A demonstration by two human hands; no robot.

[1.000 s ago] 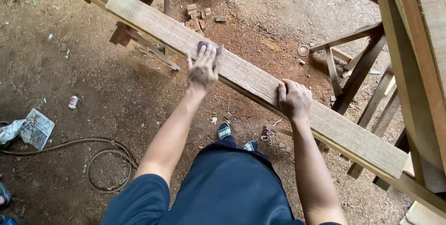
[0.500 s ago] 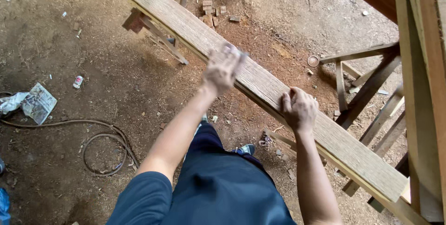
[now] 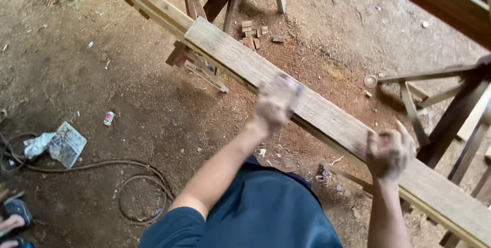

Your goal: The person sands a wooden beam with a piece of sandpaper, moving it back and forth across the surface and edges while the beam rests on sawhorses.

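A long wooden plank (image 3: 327, 120) runs diagonally from upper left to lower right, resting on wooden trestles. My left hand (image 3: 275, 103) presses flat on the plank's top face over a small dark sanding pad (image 3: 289, 83), and it is blurred with motion. My right hand (image 3: 388, 148) grips the near edge of the plank further to the right, fingers curled over it. Reddish sawdust lies on the dirt floor under the plank.
A wooden trestle (image 3: 204, 2) stands at the far end, another frame (image 3: 440, 104) at the right. Small wood offcuts (image 3: 254, 30) lie on the ground. A hose (image 3: 97, 168), crumpled paper (image 3: 64, 143) and a small can (image 3: 108, 118) lie at left. Sandalled feet (image 3: 13, 222) show at bottom left.
My left hand has slid along the plank's top toward my right hand. My right hand has stayed on the near edge. The view has shifted, showing more of the plank's far end.
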